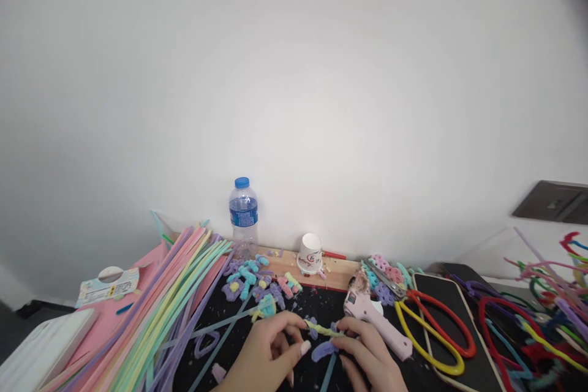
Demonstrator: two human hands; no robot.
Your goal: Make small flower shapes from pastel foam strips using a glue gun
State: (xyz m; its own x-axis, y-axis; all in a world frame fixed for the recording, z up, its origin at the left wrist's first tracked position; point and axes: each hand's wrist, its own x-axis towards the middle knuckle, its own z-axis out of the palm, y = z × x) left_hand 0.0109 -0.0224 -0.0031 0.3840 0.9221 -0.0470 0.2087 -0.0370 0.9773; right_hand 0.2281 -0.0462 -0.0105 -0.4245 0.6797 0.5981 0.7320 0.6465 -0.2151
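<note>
Left of the pale pink plastic glue gun, the left hand and right hand seem to be pinching a thin yellow fuzzy stick. The right hand is sitting close to the gun, so swinging right is risking a bump.

Room overhead (rightward obstacle: glue gun)

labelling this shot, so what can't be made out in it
Head view: how the yellow fuzzy strip is held at its ends; the left hand and right hand obscure the contact.
Head view: the full shape of the white object; the left and bottom edges cut it off.
Head view: the rest of the wall plate; the right edge crops it.
Head view: fine print on the card; too small and blurred.
</note>
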